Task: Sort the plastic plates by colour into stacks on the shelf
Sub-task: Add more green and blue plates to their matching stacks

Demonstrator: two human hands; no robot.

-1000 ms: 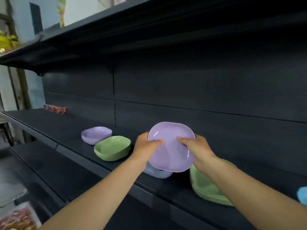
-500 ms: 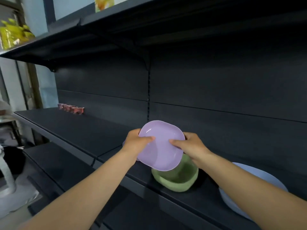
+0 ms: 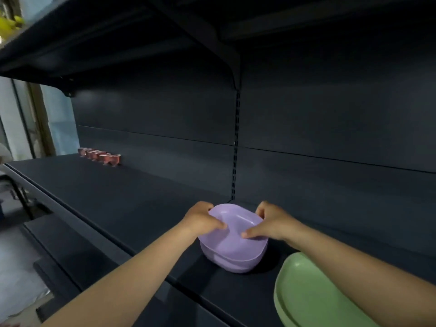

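- Head view: both hands are on the top purple plate [image 3: 232, 237], one at each side of its rim. It's a squarish, deep-ish plate, sitting nested on another purple plate [image 3: 230, 264] of the same shape, so there's a small purple stack on the dark shelf [image 3: 132, 197].
- Left hand [image 3: 200, 220]: fingers curled over the plate's left rim, thumb pressed onto the inner edge. A closed pinch on that plate.
- Right hand [image 3: 271, 223]: same deal mirrored, thumb [image 3: 251, 233] lying on the near right rim, the other fingers wrapped round the far edge (their tips are hidden behind the plate).
- The purple stack sits near the front edge of the shelf, just right of the slotted upright [image 3: 236, 147] in the back panel.
- To the right, close to the purple stack but not touching it, a stack of green plates [image 3: 311, 296], partly covered by the right forearm.
- Far down the shelf on the left, a row of small reddish packs [image 3: 100, 155] against the back wall (too blurry to tell what they are).
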